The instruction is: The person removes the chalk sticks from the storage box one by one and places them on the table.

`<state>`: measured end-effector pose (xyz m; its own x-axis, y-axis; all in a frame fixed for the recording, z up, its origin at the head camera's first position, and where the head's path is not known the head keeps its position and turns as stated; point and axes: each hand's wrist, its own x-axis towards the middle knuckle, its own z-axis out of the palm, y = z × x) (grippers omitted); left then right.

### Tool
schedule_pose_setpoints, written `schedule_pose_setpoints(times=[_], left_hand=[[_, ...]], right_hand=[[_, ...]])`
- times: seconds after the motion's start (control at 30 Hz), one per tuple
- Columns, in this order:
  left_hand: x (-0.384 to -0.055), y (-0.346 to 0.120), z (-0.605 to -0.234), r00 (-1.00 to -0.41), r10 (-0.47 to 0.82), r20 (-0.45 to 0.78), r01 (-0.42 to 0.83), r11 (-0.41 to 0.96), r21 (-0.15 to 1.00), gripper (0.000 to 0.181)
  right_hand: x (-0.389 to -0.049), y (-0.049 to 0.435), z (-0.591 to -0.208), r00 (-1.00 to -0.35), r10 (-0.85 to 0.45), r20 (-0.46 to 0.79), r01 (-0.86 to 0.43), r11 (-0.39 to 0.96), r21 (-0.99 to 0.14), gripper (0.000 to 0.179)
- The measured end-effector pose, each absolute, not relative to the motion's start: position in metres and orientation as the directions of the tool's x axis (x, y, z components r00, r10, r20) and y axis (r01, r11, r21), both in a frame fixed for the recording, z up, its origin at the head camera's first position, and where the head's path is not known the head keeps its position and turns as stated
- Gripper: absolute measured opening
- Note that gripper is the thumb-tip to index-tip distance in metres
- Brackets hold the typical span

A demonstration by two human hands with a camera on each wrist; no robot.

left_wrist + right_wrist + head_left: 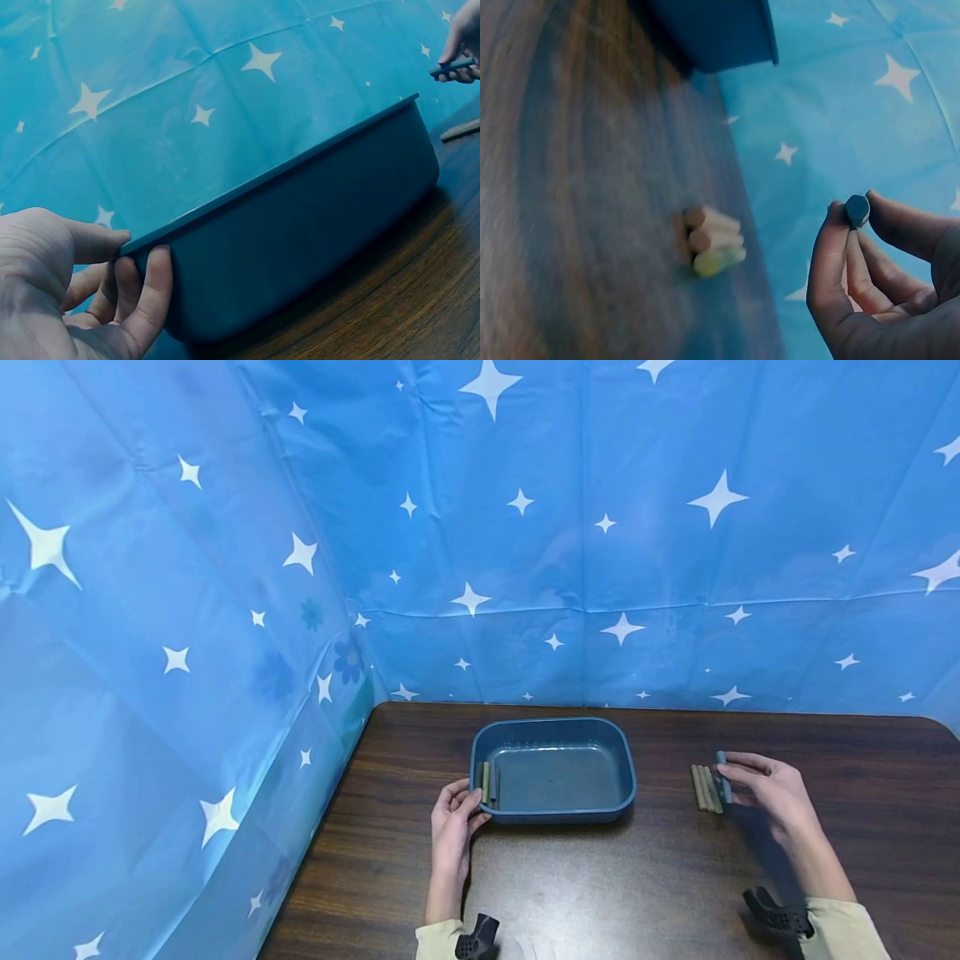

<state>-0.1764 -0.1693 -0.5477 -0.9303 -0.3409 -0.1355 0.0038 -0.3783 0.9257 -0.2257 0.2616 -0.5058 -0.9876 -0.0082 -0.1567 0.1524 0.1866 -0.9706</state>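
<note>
A blue plastic basin [553, 817] stands on the table, with a yellow-green chalk stick [486, 782] and a dark bluish one [494, 783] lying along its left end. My left hand [452, 814] grips the basin's near left corner, thumb over the rim and fingers against the outer wall in the left wrist view. Off to the right, my right hand [772, 789] pinches a blue chalk stick [857, 211] between thumb and fingertips. Just left of it, several chalk sticks [702, 789] lie side by side; the right wrist view shows orange-brown ends and a yellow one [707, 264].
The dark wood-grain table [585, 885] has rounded far corners. Behind it and along the left side hangs a blue sheet [525, 552] with white stars. Each wrist wears a black mount, the right one [776, 917] close over the tabletop.
</note>
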Motion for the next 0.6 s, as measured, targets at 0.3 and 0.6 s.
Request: schedule_pose_setpoints(times=[0.3, 0.6], left_hand=[[-0.176, -0.168, -0.547, -0.930, -0.342, -0.134, 0.011, -0.390, 0.921, 0.034], [-0.175, -0.169, -0.547, -0.932, -0.338, -0.127, 0.012, -0.382, 0.924, 0.035]], right_hand=[[-0.221, 0.279, -0.521, -0.983, 0.018, -0.185, 0.184, 0.235, -0.954, 0.062], [-0.218, 0.294, -0.534, -0.971, 0.066, -0.230, 0.239, 0.302, -0.923, 0.065]])
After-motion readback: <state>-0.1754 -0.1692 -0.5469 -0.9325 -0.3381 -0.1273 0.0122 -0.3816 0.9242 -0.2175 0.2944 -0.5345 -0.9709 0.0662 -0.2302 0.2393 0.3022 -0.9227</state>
